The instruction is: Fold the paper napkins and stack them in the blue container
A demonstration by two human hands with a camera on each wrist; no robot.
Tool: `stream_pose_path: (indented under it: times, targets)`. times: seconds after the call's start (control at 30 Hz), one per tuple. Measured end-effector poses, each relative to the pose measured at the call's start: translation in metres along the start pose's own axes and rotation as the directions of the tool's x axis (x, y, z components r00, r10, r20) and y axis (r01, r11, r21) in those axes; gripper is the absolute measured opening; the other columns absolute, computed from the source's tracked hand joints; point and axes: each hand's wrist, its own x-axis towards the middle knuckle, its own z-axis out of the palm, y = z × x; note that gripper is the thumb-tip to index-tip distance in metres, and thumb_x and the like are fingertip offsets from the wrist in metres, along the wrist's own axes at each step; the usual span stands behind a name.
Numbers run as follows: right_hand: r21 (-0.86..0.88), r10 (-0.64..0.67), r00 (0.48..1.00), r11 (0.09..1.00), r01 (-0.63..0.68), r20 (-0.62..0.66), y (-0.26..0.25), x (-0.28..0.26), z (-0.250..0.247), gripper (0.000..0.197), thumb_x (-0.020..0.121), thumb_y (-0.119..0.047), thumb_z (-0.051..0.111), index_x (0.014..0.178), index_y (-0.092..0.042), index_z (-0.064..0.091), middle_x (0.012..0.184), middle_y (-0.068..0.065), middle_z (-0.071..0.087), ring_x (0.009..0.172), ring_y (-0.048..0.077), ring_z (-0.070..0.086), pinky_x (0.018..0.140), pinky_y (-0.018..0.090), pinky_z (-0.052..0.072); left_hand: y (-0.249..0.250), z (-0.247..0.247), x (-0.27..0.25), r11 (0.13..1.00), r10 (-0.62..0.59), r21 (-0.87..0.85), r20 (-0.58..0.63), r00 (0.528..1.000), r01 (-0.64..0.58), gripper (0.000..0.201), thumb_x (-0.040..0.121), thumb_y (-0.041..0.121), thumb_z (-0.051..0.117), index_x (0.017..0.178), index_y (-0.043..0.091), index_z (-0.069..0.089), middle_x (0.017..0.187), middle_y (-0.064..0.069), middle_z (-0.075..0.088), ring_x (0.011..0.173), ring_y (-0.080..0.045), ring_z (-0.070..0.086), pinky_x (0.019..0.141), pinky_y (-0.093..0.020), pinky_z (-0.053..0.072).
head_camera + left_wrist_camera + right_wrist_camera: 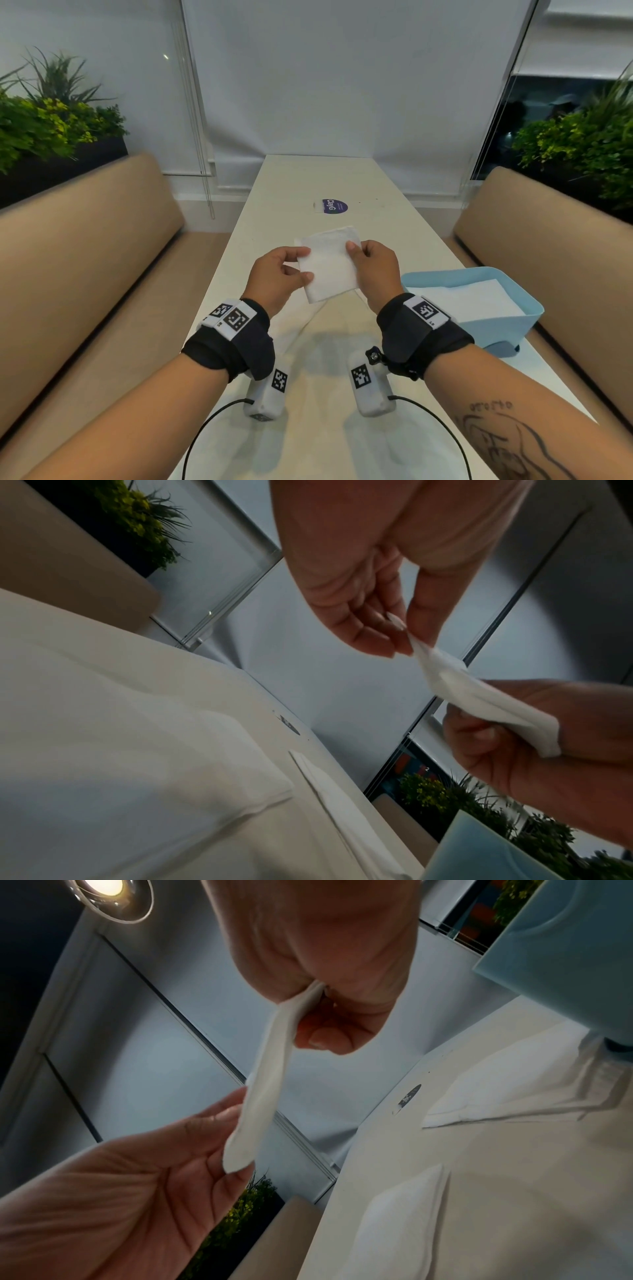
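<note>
You hold the folded napkin (329,267) in the air between your two hands, above the middle of the white table (308,178). Your left hand (281,274) pinches its left edge, thumb on top and fingers curled underneath. Your right hand (373,270) pinches the right edge near the far corner in the same way, thumb on the upper face. The napkin spans the gap between your hands, so each hand sits just outside one side of it.

The napkin is close to square. Its slightly longer axis runs away from you, with the far end leaning a little to your left. Its broad face is turned up toward you, and the right wrist view catches it edge-on as a thin white strip.

The blue container (496,329) stands on the table to your right, near your right wrist but apart from it, with the stacked napkins (472,298) lying flat inside. The loose napkins (400,1218) lie on the table below your hands. A round dark sticker (335,206) sits farther along the table.
</note>
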Motion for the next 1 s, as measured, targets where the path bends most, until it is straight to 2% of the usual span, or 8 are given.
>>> stream_pose_path:
  times: [0.1,0.17,0.33,0.4,0.47,0.67,0.87,1.0]
  targets:
    - [-0.008,0.008,1.0,1.0,-0.008,-0.009,-0.002,0.001,-0.004,0.04,0.095,-0.021,0.053,0.059,-0.015,0.037,0.06,-0.002,0.039,0.055,0.012,0.034,0.048,0.02,0.03,0.004,0.0,-0.002,0.999,-0.009,0.042,0.067,0.998,0.006,0.051,0.076,-0.007,0.069,0.119,0.019,0.057,0.091,0.004,0.056,0.06,-0.008,0.05,0.066,-0.013,0.047]
    - [-0.012,0.011,1.0,1.0,-0.011,-0.001,-0.003,0.001,-0.007,0.04,0.095,-0.021,0.053,0.059,-0.014,0.037,0.06,-0.001,0.039,0.054,0.012,0.035,0.043,0.016,0.03,0.006,-0.001,-0.001,0.998,-0.02,0.054,0.108,0.994,0.015,0.057,0.076,-0.007,0.07,0.124,0.018,0.054,0.113,0.001,0.055,0.061,-0.012,0.052,0.077,-0.023,0.049]
    - [-0.022,0.025,0.999,0.999,-0.025,0.03,-0.001,0.002,-0.011,0.027,0.094,-0.02,0.056,0.069,-0.013,0.048,0.07,0.001,0.049,0.066,0.017,0.045,0.052,0.021,0.034,0.009,-0.002,-0.003,0.999,-0.029,0.035,0.162,0.986,0.023,0.063,0.076,-0.011,0.067,0.129,0.017,0.048,0.123,0.0,0.052,0.053,-0.007,0.052,0.073,-0.023,0.05]
    - [0.033,0.066,0.996,0.997,-0.068,0.052,-0.003,-0.001,-0.013,0.011,0.09,-0.015,0.06,0.093,-0.012,0.049,0.086,0.004,0.054,0.075,0.018,0.052,0.05,0.021,0.041,0.011,0.0,-0.003,1.0,-0.021,0.013,0.146,0.989,0.02,0.058,0.078,-0.012,0.064,0.126,0.017,0.049,0.122,-0.001,0.052,0.051,-0.004,0.052,0.069,-0.023,0.054]
    - [0.101,0.105,0.992,0.989,-0.112,0.073,-0.004,-0.003,-0.019,0.028,0.085,-0.004,0.061,0.103,-0.014,0.042,0.084,0.004,0.049,0.071,0.016,0.052,0.048,0.022,0.044,0.012,0.003,-0.001,1.0,-0.016,0.0,0.116,0.993,0.016,0.052,0.08,-0.011,0.062,0.123,0.017,0.052,0.12,-0.002,0.053,0.052,-0.003,0.051,0.07,-0.024,0.056]
    - [0.013,0.004,0.998,1.0,-0.005,0.061,-0.008,-0.003,-0.054,0.031,0.08,0.007,0.061,0.079,-0.017,0.042,0.074,0.004,0.046,0.048,0.016,0.052,0.039,0.021,0.04,0.027,0.03,0.003,0.999,-0.007,-0.041,0.087,0.996,0.01,0.049,0.079,-0.01,0.064,0.123,0.01,0.053,0.116,-0.003,0.054,0.062,-0.013,0.053,0.077,-0.033,0.057]
    - [-0.145,-0.031,0.999,0.989,0.032,0.007,-0.014,0.011,-0.114,0.024,0.081,-0.003,0.067,0.07,-0.017,0.052,0.065,0.004,0.052,0.05,0.013,0.05,0.043,0.023,0.038,0.052,0.081,0.009,0.998,0.006,-0.062,0.119,0.993,0.001,0.034,0.078,-0.007,0.068,0.109,0.005,0.059,0.099,-0.006,0.057,0.074,-0.013,0.058,0.056,-0.016,0.056]
    - [-0.268,-0.035,0.999,0.963,0.033,0.0,-0.009,0.02,-0.156,0.022,0.081,-0.005,0.068,0.068,-0.02,0.061,0.067,-0.003,0.052,0.059,0.009,0.046,0.051,0.022,0.038,0.062,0.123,0.011,0.996,-0.066,-0.041,0.219,0.973,0.077,0.034,0.078,-0.009,0.067,0.111,-0.004,0.058,0.079,-0.004,0.051,0.066,-0.014,0.055,0.052,-0.014,0.054]
